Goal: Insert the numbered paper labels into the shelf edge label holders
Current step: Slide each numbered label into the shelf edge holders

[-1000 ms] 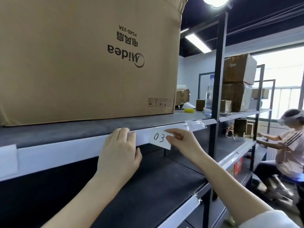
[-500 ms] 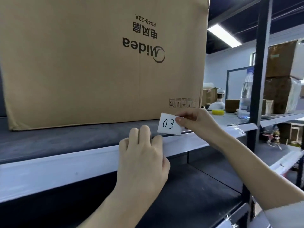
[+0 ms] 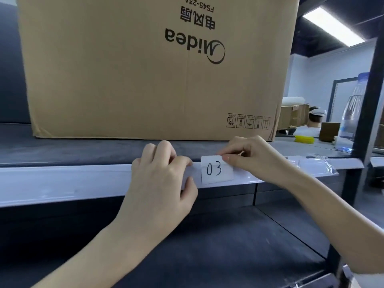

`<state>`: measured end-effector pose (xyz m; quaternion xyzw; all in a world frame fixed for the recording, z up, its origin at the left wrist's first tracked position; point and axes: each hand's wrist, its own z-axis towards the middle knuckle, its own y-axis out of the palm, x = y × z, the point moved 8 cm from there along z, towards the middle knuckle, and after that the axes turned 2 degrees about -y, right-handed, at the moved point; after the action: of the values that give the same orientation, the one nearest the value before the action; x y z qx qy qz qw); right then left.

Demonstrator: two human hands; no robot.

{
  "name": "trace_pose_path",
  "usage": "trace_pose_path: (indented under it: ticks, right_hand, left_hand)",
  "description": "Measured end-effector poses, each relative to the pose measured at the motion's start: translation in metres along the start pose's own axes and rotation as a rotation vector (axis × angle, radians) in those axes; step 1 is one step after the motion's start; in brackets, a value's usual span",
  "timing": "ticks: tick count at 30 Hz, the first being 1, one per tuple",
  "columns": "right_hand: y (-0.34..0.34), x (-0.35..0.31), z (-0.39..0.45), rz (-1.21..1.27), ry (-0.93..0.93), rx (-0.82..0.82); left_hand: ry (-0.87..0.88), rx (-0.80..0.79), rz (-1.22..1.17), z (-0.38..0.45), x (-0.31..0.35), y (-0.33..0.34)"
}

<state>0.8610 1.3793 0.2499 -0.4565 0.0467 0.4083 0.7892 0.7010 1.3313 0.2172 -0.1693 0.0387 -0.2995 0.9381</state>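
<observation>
Pinching the top edge of the paper label (image 3: 216, 169) marked 03 with our right hand (image 3: 252, 157), we hold it flat against the white shelf edge holder (image 3: 62, 183) at the centre of the frame, under the big cardboard box (image 3: 145, 65). Our left hand (image 3: 161, 183) grips the strip just left of the label, fingers hooked over its top and thumb below. To seat it well, we would judge it best to pry the clear lip forward, keep the paper level and slide it down without creasing.
</observation>
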Motion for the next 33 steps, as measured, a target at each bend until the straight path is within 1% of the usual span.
trace_pose_path:
  ticks: [4,8,10,12,15,17,19,21,22,24,27,29,31,33]
  right_hand:
    - [0.004,-0.005,-0.007,-0.034,-0.059,-0.01]
    - [0.007,-0.008,-0.011,-0.001,-0.083,-0.001]
    - [0.009,-0.007,-0.012,0.027,-0.087,0.023]
    - [0.013,-0.006,-0.012,-0.003,-0.098,0.038]
    - [0.015,-0.008,-0.01,-0.066,-0.103,0.043]
    - [0.014,-0.012,-0.011,-0.073,-0.121,0.048]
    - [0.014,-0.015,-0.013,-0.098,-0.131,0.067]
    - [0.013,-0.016,-0.017,-0.178,-0.145,0.133]
    - [0.01,-0.018,-0.019,-0.227,-0.171,0.201]
    - [0.008,-0.026,-0.027,-0.278,-0.248,0.333]
    - [0.022,-0.04,-0.041,-0.219,-0.343,0.432]
    - [0.044,-0.05,-0.051,-0.189,-0.43,0.455]
    - [0.072,-0.054,-0.055,-0.169,-0.474,0.437]
    - [0.102,-0.056,-0.057,-0.163,-0.475,0.392]
  left_hand:
    - [-0.018,0.004,-0.041,0.001,-0.002,-0.001]
    - [-0.027,0.005,-0.051,-0.001,-0.006,-0.003]
    - [-0.014,0.003,-0.042,-0.004,-0.007,-0.004]
    - [0.019,-0.013,-0.004,-0.006,-0.008,-0.004]
    - [0.049,-0.07,0.025,-0.007,-0.01,-0.002]
    - [0.055,-0.134,-0.008,-0.007,-0.011,-0.003]
    - [0.108,-0.207,-0.019,-0.008,-0.014,-0.008]
    - [0.208,-0.272,0.026,-0.01,-0.022,-0.018]
    - [0.24,-0.282,0.057,-0.01,-0.029,-0.027]
    - [0.255,-0.247,0.132,-0.013,-0.047,-0.048]
    - [0.226,-0.175,0.2,-0.03,-0.071,-0.08]
    - [0.21,-0.09,0.226,-0.047,-0.085,-0.102]
    - [0.177,0.005,0.264,-0.066,-0.1,-0.126]
    - [0.178,0.02,0.298,-0.086,-0.112,-0.145]
